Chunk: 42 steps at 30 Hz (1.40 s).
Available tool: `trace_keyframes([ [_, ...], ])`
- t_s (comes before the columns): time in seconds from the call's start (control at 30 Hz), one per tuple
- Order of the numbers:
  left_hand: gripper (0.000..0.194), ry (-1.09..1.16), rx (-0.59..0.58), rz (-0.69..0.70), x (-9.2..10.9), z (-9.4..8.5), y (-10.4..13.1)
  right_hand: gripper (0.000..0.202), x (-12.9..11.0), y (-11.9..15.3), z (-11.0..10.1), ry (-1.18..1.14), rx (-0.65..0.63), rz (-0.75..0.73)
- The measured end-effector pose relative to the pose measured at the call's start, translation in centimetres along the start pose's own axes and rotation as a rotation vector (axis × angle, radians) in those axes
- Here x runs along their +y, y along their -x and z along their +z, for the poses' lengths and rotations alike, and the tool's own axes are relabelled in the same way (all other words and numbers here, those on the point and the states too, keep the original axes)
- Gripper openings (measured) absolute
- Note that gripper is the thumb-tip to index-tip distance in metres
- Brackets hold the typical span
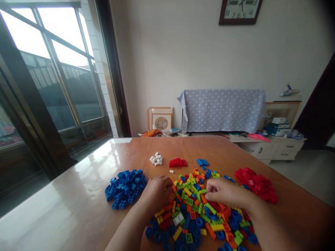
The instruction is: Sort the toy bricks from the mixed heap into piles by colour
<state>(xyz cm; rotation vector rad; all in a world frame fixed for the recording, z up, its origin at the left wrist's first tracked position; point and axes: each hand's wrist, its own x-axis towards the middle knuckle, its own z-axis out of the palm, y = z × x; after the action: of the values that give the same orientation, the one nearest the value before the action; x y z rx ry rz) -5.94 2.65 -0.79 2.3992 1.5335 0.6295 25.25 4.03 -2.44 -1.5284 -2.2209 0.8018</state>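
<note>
A mixed pile of toy building bricks [188, 201] in green, yellow, orange, red and blue spreads over the table in front of me. My left hand [158, 189] is at the pile's left edge, its fingers curled and pressed together; what they hold, if anything, is hidden. Over the pile's right part, my right hand [224, 191] is closed with thumb and forefinger low beside an orange brick [203, 198]. Whether it grips a piece cannot be made out. Left of my left hand lies a heap of blue bricks [125, 187]; red bricks [256, 183] are heaped beyond my right hand.
Toward the back of the wooden table [86, 195] lie small groups of white bricks [156, 159], red pieces [178, 162] and blue pieces [202, 162]. One white brick [171, 171] lies alone. Behind the table stands a low cabinet [282, 150] beside a cloth-covered object [222, 109].
</note>
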Motion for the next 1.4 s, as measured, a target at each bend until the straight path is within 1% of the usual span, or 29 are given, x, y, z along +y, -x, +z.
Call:
trace_keyframes([
  [0.07, 0.013, 0.005, 0.0, 0.004, 0.3, -0.1, 0.0, 0.008, 0.0, -0.3, 0.4, -0.003, 0.014, -0.012],
  [0.13, 0.013, 0.017, 0.004, 0.004, 0.6, -0.1, -0.1, 0.005, 0.1, -0.5, 0.5, -0.021, 0.029, -0.011],
  [0.23, 0.014, 0.062, 0.026, 0.005, 0.8, 0.1, -0.2, 0.007, -0.2, -0.7, 0.4, -0.09, 0.041, 0.01],
  [0.33, 0.014, 0.123, 0.068, 0.024, 0.7, 0.5, -0.3, 0.012, -1.1, -0.5, -0.1, -0.219, 0.049, 0.004],
  [0.4, 0.016, 0.169, 0.096, 0.049, 0.7, 0.7, -0.3, 0.014, -1.7, -0.3, -0.4, -0.325, 0.032, -0.002],
  [0.47, 0.018, 0.218, 0.114, 0.072, 0.8, 0.8, -0.4, 0.017, -2.3, -0.1, -0.5, -0.426, -0.017, 0.016],
  [0.53, 0.019, 0.261, 0.126, 0.08, 0.9, 0.9, -0.4, 0.018, -2.7, -0.1, -0.4, -0.495, -0.055, 0.03],
  [0.57, 0.02, 0.279, 0.13, 0.075, 1.0, 1.0, -0.4, 0.018, -2.9, -0.1, -0.3, -0.508, -0.05, 0.021],
  [0.7, 0.023, 0.365, 0.138, 0.032, 1.4, 1.4, -0.7, 0.02, -3.2, -0.7, 0.2, -0.479, 0.079, -0.053],
  [0.8, 0.028, 0.444, 0.133, 0.012, 1.4, 1.8, -0.8, 0.025, -3.5, -1.0, 0.5, -0.437, 0.142, -0.065],
  [0.97, 0.031, 0.486, 0.118, -0.001, 1.3, 2.2, -0.8, 0.016, -4.2, -1.0, 0.8, -0.376, 0.149, -0.096],
  [1.07, 0.027, 0.464, 0.111, 0.018, 1.3, 2.1, -0.8, 0.013, -4.4, -1.0, 1.1, -0.363, 0.125, -0.13],
  [1.13, 0.023, 0.42, 0.101, 0.05, 1.4, 2.0, -0.8, 0.013, -4.2, -1.1, 1.3, -0.361, 0.134, -0.141],
  [1.17, 0.021, 0.391, 0.1, 0.067, 1.5, 1.9, -0.8, 0.014, -4.0, -1.3, 1.3, -0.358, 0.155, -0.139],
  [1.23, 0.018, 0.332, 0.107, 0.096, 1.5, 1.7, -0.7, 0.018, -3.3, -1.6, 1.1, -0.35, 0.235, -0.116],
  [1.3, 0.017, 0.285, 0.118, 0.113, 1.4, 1.5, -0.7, 0.024, -2.3, -1.8, 0.6, -0.366, 0.355, -0.08],
  [1.4, 0.015, 0.224, 0.134, 0.127, 1.2, 1.3, -0.8, 0.027, -0.9, -1.8, -0.7, -0.48, 0.536, -0.025],
])
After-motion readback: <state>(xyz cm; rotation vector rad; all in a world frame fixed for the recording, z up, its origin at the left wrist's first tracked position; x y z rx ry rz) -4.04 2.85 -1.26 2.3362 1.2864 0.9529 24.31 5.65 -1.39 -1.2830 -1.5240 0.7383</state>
